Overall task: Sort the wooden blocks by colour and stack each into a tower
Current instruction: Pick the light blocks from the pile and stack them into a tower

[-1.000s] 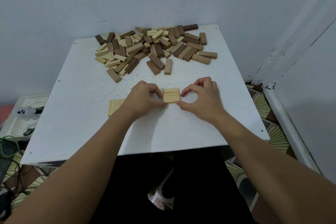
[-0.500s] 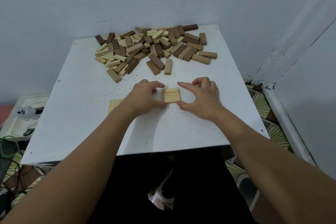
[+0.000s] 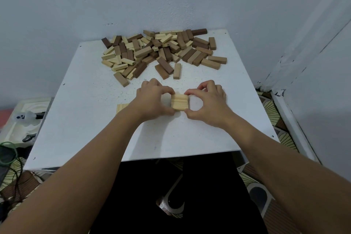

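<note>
A small square stack of pale wooden blocks [image 3: 179,102] sits mid-table. My left hand [image 3: 152,99] pinches its left side between thumb and curled forefinger. My right hand [image 3: 208,101] pinches its right side the same way. A second flat group of pale blocks [image 3: 121,108] lies to the left, partly hidden behind my left wrist. A large mixed pile of pale, tan and dark brown blocks [image 3: 161,51] spreads across the far part of the white table [image 3: 85,119].
The table stands in a corner, with walls behind and to the right. A single tan block [image 3: 176,71] and a brown one [image 3: 164,65] lie just beyond my hands. Clutter and cables [image 3: 11,150] sit on the floor at the left.
Both hands opened their forefingers half a second ago and have closed back onto the sides of the pale stack. The stack has stayed in place.
</note>
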`<state>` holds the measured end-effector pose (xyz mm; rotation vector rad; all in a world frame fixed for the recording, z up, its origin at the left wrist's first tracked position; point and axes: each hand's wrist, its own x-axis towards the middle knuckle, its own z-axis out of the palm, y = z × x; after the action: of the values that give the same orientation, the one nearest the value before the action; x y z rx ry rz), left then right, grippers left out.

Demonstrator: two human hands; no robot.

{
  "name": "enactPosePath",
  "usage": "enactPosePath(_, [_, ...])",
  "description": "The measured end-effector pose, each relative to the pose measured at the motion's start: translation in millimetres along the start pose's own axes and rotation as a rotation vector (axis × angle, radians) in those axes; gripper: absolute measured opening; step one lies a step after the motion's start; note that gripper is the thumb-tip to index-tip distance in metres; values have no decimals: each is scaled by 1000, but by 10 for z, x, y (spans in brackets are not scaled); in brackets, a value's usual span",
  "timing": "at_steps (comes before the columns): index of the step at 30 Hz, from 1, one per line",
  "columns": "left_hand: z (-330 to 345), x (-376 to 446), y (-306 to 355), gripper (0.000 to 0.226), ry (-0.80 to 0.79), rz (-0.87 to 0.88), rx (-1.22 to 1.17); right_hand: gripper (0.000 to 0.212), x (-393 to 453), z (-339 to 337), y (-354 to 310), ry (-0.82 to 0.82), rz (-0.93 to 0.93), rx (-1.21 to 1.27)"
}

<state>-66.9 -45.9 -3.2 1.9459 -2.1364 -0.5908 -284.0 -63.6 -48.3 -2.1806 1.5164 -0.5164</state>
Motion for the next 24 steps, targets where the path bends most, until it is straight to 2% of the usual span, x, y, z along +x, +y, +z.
enactPosePath(6, [-357,-242,-264,55,28,26,55,52,24,25,-413,13,-84,59])
enactPosePath(13, [-753,-559,-730,50,19,-24,82,50,111,282,-974,-23,-147,181])
enactPosePath(24, [-781,-697,-1187,64,-35,-80,27,52,246,557,-1267,-118,-152,176])
